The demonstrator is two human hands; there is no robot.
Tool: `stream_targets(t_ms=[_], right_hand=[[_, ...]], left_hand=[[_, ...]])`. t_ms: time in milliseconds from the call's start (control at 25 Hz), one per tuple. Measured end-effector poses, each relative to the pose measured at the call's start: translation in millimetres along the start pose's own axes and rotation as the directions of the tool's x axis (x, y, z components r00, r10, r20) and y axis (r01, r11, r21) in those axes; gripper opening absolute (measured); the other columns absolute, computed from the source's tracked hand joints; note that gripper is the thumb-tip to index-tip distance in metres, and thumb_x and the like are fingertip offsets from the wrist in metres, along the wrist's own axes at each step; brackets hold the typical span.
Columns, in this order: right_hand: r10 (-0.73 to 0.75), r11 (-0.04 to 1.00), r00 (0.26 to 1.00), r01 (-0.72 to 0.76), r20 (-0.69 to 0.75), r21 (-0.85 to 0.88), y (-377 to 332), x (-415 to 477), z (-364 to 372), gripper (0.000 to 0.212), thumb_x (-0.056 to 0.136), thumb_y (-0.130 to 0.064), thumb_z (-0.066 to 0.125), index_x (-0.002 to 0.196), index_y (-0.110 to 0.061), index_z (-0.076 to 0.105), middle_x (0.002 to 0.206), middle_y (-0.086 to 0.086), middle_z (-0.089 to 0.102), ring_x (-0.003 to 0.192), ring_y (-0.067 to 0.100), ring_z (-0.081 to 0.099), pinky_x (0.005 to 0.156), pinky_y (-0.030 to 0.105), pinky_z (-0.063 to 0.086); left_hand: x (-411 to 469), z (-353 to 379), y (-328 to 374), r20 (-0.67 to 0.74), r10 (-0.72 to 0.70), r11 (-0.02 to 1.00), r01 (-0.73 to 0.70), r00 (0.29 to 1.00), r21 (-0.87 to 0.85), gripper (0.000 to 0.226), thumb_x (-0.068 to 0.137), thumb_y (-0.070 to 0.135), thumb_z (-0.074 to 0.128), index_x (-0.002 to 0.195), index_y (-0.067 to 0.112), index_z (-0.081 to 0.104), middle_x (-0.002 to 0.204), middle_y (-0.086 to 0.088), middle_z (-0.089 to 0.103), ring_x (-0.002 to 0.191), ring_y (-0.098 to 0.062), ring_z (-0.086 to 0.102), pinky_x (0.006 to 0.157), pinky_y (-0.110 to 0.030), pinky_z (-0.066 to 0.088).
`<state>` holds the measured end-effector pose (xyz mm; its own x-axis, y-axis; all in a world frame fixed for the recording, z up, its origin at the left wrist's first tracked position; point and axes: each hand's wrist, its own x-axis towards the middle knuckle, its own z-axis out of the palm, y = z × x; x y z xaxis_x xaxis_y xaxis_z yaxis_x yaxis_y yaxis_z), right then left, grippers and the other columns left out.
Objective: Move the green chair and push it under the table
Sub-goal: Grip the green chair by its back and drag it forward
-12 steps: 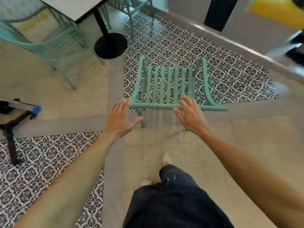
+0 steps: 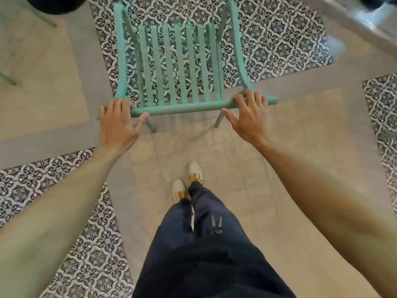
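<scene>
Both hands rest spread on the green chair's (image 2: pixel 176 61) top rail — left hand (image 2: pixel 117 123) at one end, right hand (image 2: pixel 247 117) at the other, fingers not yet curled. Closing both grips evenly should come first, then steering toward the dark table base (image 2: pixel 55 3) beyond the left hand.

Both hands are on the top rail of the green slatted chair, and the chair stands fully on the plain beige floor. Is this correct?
Not fully. The head view shows the left hand and the right hand on the top rail of the green slatted chair, as you say, but the chair stands mostly over the black-and-white patterned tiles. Only its near legs reach the plain beige floor.
</scene>
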<state>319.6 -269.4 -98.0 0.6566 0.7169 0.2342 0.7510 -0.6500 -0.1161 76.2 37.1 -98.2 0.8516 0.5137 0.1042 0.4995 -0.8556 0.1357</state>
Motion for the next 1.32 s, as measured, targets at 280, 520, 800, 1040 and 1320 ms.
stream_targets(t_ms=[280, 520, 800, 1040, 1320], right_hand=[[0.003, 0.997, 0.990, 0.008, -0.141, 0.083, 10, 9, 37, 0.058, 0.101, -0.074, 0.048, 0.101, -0.016, 0.049, 0.103, 0.011, 0.056, 0.092, 0.025, 0.041, 0.084, 0.042, 0.034], [-0.019, 0.996, 0.986, 0.034, -0.168, 0.084, 25, 11, 47, 0.066, 0.100, -0.078, 0.040, 0.096, -0.014, 0.052, 0.098, 0.008, 0.056, 0.085, 0.026, 0.046, 0.080, 0.040, 0.036], [-0.147, 0.983, 0.978, 0.161, -0.149, 0.088, 98, 32, 43, 0.061, 0.100, -0.075, 0.043, 0.097, -0.015, 0.047, 0.097, 0.010, 0.054, 0.088, 0.023, 0.037, 0.080, 0.039, 0.032], [-0.221, 0.967, 0.964, 0.237, -0.148, 0.096, 172, 89, 45, 0.064, 0.101, -0.076, 0.037, 0.096, -0.014, 0.048, 0.095, 0.011, 0.055, 0.086, 0.026, 0.044, 0.080, 0.042, 0.037], [-0.344, 0.937, 0.928, 0.350, -0.146, 0.014, 223, 183, 57, 0.070, 0.102, -0.075, 0.034, 0.093, -0.009, 0.057, 0.093, 0.012, 0.057, 0.083, 0.030, 0.054, 0.079, 0.042, 0.039]], left_hand=[[4, 24, -1, -0.023, -0.062, 0.998, 0.062, 0.998, -0.023, 0.057, 0.101, 0.069, 0.047, 0.101, 0.011, 0.047, 0.099, -0.013, 0.050, 0.092, -0.028, 0.042, 0.082, -0.045, 0.025], [5, 24, 9, -0.055, -0.011, 0.999, 0.009, 0.998, -0.038, 0.057, 0.104, 0.067, 0.042, 0.098, 0.010, 0.043, 0.096, -0.014, 0.046, 0.086, -0.027, 0.037, 0.080, -0.045, 0.027], [9, 35, 78, -0.096, -0.083, 0.996, 0.080, 0.992, -0.027, 0.060, 0.104, 0.067, 0.040, 0.099, 0.008, 0.046, 0.095, -0.016, 0.049, 0.085, -0.029, 0.041, 0.079, -0.045, 0.026], [52, 46, 146, -0.113, -0.160, 0.987, 0.160, 0.981, -0.005, 0.061, 0.103, 0.065, 0.043, 0.099, 0.004, 0.050, 0.096, -0.019, 0.051, 0.084, -0.033, 0.045, 0.079, -0.046, 0.026], [125, 61, 178, -0.144, -0.254, 0.966, 0.258, 0.956, 0.010, 0.065, 0.103, 0.068, 0.036, 0.100, 0.004, 0.048, 0.098, -0.019, 0.050, 0.085, -0.032, 0.043, 0.079, -0.045, 0.026]])
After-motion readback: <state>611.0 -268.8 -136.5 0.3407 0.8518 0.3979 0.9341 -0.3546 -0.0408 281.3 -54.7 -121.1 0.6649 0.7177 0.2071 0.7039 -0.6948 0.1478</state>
